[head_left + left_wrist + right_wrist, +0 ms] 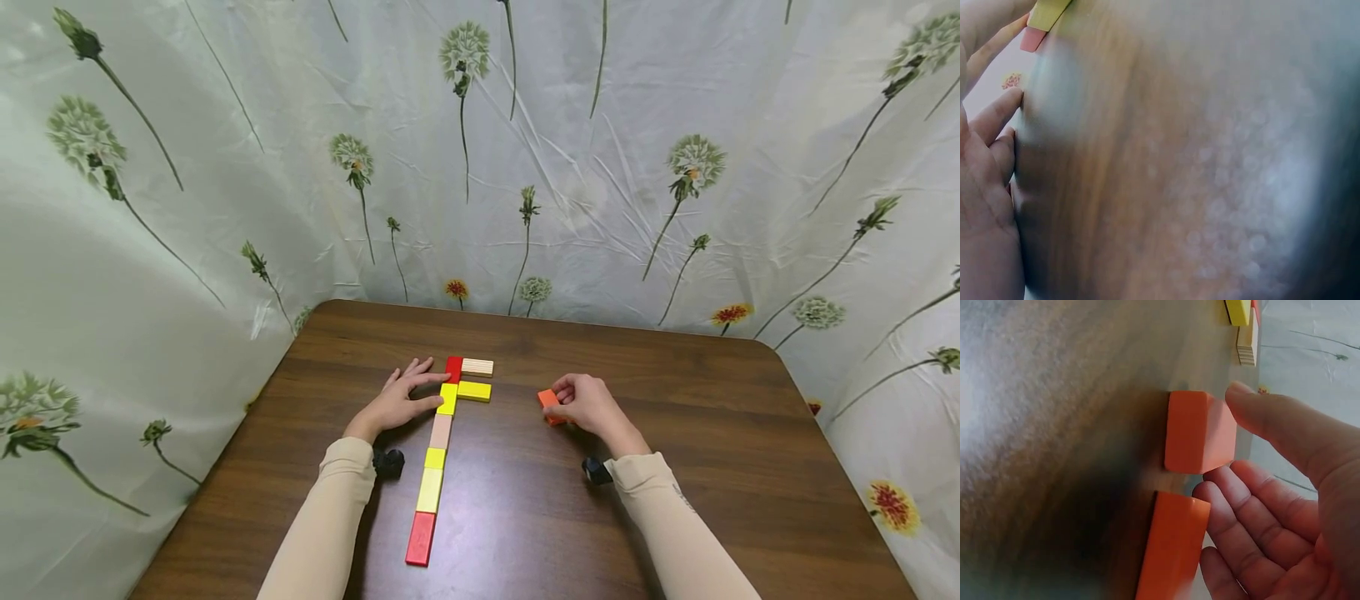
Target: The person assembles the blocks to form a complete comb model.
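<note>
A long line of flat wooden blocks runs down the table, with a red block (454, 365) at its far end and a yellow block (448, 393) below it. My left hand (397, 404) rests beside these two, fingers spread, its index fingertip at the red one and thumb at the yellow one. On the right, my right hand (592, 406) pinches an orange block (1186, 432) between thumb and fingers, low at the table. A second orange block (1172, 540) lies next to it, close under the fingers. The left wrist view is mostly blurred tabletop.
Two blocks branch rightward from the line: a striped pale one (477, 367) and a yellow one (474, 391). Nearer me the line continues with a pinkish block (441, 432), yellow ones and a red end block (421, 540). A flowered curtain (555, 167) hangs behind the brown table (517, 517).
</note>
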